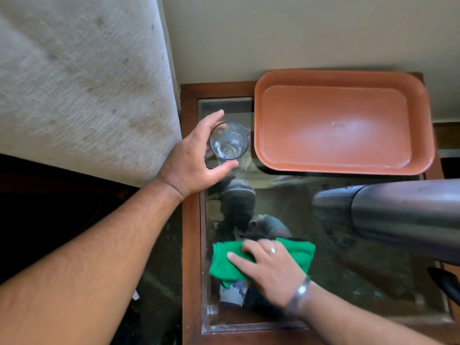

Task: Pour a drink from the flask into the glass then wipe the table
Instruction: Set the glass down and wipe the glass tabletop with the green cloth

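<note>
At the near end of the wood-framed, glass-topped table (191,245), the right hand (271,267) lies flat on a folded green cloth (298,252), palm down and fingers spread rather than curled; it presses the cloth against the glass and does not pinch it. The cloth is soft, light and limp, so I judge it will slide easily on the slick pane and bunch if pushed from 1 edge; a broad, flat press over its middle, as here, suits wiping best. Part of the cloth sticks out to the left of the fingers and part beyond them, uncovered.

To the right, a dark, smooth cylindrical flask (403,215) looms close to the camera, blurred; what supports it cannot be seen.

Farther along, at the table's left edge, the left hand (191,158) cups a clear drinking glass (229,140) that stands upright on the pane. Thumb and fingers curve wide around its left side; whether they touch the wall I cannot tell. Some clear liquid seems to sit in its bottom. The glass is rigid, brittle and slippery, and likely top-heavy, so a wrap around the lower wall looks safest.

Just beside it, farthest off, rests 1 empty orange plastic rectangular tray (258,115).
</note>
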The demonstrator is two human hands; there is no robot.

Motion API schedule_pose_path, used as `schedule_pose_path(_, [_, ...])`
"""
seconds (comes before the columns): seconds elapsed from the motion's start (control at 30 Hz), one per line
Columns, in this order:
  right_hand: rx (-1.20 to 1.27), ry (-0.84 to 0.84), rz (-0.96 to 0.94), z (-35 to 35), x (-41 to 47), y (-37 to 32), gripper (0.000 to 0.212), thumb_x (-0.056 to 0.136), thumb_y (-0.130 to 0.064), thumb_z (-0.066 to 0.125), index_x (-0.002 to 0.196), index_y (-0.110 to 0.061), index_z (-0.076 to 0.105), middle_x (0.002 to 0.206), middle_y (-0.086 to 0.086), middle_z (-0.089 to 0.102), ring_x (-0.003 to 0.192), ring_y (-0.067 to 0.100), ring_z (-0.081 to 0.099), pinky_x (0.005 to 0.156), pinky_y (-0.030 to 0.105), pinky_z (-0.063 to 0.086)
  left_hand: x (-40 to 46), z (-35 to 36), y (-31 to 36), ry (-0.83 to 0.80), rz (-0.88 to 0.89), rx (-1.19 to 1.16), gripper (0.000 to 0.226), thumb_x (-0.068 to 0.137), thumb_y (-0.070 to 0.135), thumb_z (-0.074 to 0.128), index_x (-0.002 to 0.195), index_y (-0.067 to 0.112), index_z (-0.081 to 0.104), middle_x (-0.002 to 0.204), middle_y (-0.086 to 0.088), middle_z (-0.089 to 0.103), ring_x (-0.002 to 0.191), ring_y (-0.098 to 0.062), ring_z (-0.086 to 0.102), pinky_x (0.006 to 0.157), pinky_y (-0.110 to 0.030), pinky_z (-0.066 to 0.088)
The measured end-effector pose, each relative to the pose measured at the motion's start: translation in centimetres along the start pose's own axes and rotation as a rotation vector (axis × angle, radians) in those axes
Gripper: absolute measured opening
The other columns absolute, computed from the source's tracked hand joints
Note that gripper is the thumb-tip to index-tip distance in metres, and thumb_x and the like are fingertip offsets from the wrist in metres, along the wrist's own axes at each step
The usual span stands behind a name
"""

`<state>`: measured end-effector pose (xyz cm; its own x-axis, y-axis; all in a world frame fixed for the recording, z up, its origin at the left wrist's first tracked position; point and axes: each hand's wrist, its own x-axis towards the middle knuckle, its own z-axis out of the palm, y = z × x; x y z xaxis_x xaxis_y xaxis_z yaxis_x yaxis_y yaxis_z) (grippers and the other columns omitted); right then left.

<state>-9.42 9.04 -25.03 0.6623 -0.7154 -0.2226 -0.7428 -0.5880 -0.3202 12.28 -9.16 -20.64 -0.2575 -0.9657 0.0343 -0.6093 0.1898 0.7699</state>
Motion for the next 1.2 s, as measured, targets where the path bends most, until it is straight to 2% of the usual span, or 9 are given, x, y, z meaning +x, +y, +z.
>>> schedule_pose_path(0.2, [-0.041, 0.182, 0.546, -1.7, 0.4, 5.1, 0.072, 0.059, -0.015, 0.08, 0.127, -0.028, 0.061, 0.115, 0.011, 0.058, 0.09, 0.035, 0.06, 0.075, 0.044, 0.05, -0.4, 0.5, -0.1, 0.021, -0.029, -0.002, 0.097, 0.077, 0.042, 0.082, 0.156, 0.026, 0.027, 0.142, 0.0, 0.06, 0.129, -0.008, 0.058, 0.098, -0.031, 0.057])
schedule_pose_path(0.3, [-0.006, 0.217, 0.631, -3.2, 6.2, 5.0, 0.062, 0.068, -0.02, 0.074, 0.128, -0.03, 0.061, 0.118, 0.011, 0.061, 0.097, 0.036, 0.059, 0.079, 0.045, 0.049, -0.5, 0.7, -0.2, 0.032, -0.036, 0.036, 0.098, 0.078, 0.037, 0.084, 0.156, 0.022, 0.027, 0.143, 0.002, 0.058, 0.131, -0.009, 0.057, 0.1, -0.032, 0.056])
schedule_pose_path(0.43, [0.047, 0.205, 0.388, -2.0, 7.1, 2.0, 0.066, 0.061, -0.019, 0.074, 0.123, -0.034, 0.062, 0.117, 0.008, 0.062, 0.096, 0.032, 0.058, 0.079, 0.041, 0.049, -0.7, 0.7, -0.1, 0.009, -0.077, -0.045, 0.109, 0.075, 0.036, 0.088, 0.159, 0.018, 0.02, 0.149, 0.0, 0.052, 0.138, -0.004, 0.049, 0.105, -0.029, 0.052])
schedule_pose_path(0.5, [-0.007, 0.102, 0.111, -0.3, 2.3, 0.5, 0.065, 0.061, -0.022, 0.067, 0.124, -0.037, 0.059, 0.117, 0.006, 0.059, 0.092, 0.029, 0.057, 0.079, 0.037, 0.051, -1.4, 0.9, -0.1, -0.028, -0.142, -0.116, 0.126, 0.069, 0.048, 0.087, 0.161, 0.02, 0.007, 0.16, -0.003, 0.04, 0.147, -0.006, 0.038, 0.115, -0.032, 0.043])
schedule_pose_path(0.57, [0.0, 0.002, 0.028, 0.4, -3.0, 1.0, 0.06, 0.066, -0.026, 0.061, 0.123, -0.04, 0.056, 0.114, 0.003, 0.059, 0.087, 0.025, 0.057, 0.077, 0.034, 0.052, -2.8, 1.5, 0.3, -0.093, -0.236, -0.051, 0.139, 0.063, 0.064, 0.083, 0.161, 0.022, -0.006, 0.169, -0.004, 0.021, 0.154, -0.01, 0.023, 0.124, -0.036, 0.029])
schedule_pose_path(0.73, [0.005, 0.06, 0.509, -1.4, -7.6, 6.2, 0.071, 0.055, -0.016, 0.087, 0.118, -0.039, 0.064, 0.105, 0.004, 0.062, 0.078, 0.029, 0.06, 0.065, 0.038, 0.053, -8.4, 5.7, 1.6, -0.277, -0.366, 0.418, 0.145, 0.069, 0.081, 0.068, 0.157, 0.01, -0.024, 0.166, -0.01, -0.024, 0.156, -0.023, -0.015, 0.128, -0.044, 0.002])
schedule_pose_path(0.83, [0.035, 0.103, 0.784, -2.9, -5.9, 7.5, 0.073, 0.057, -0.004, 0.078, 0.124, -0.03, 0.064, 0.107, 0.012, 0.064, 0.078, 0.036, 0.06, 0.061, 0.043, 0.054, -11.3, 9.3, 1.2, -0.303, -0.323, 0.593, 0.132, 0.076, 0.088, 0.046, 0.159, 0.0, -0.007, 0.166, -0.02, -0.011, 0.157, -0.036, -0.003, 0.127, -0.051, 0.003])
schedule_pose_path(1.0, [0.214, 0.18, 1.088, -3.9, -2.7, 6.1, 0.06, 0.082, -0.021, 0.063, 0.138, -0.028, 0.045, 0.109, 0.006, 0.052, 0.087, 0.03, 0.06, 0.071, 0.041, 0.055, -12.3, 11.8, 0.6, -0.267, -0.304, 0.694, 0.114, 0.086, 0.085, 0.016, 0.157, -0.004, 0.023, 0.164, -0.03, 0.019, 0.152, -0.046, 0.021, 0.124, -0.059, 0.01])
schedule_pose_path(1.2, [0.479, 0.764, 1.514, -5.7, 0.6, 5.3, 0.062, 0.079, -0.014, 0.069, 0.135, -0.022, 0.043, 0.122, 0.007, 0.051, 0.102, 0.034, 0.061, 0.081, 0.045, 0.053, -12.3, 11.8, 0.5, -0.27, -0.319, 0.699, 0.114, 0.086, 0.085, 0.014, 0.156, -0.004, 0.028, 0.164, -0.028, 0.023, 0.151, -0.045, 0.024, 0.123, -0.059, 0.013])
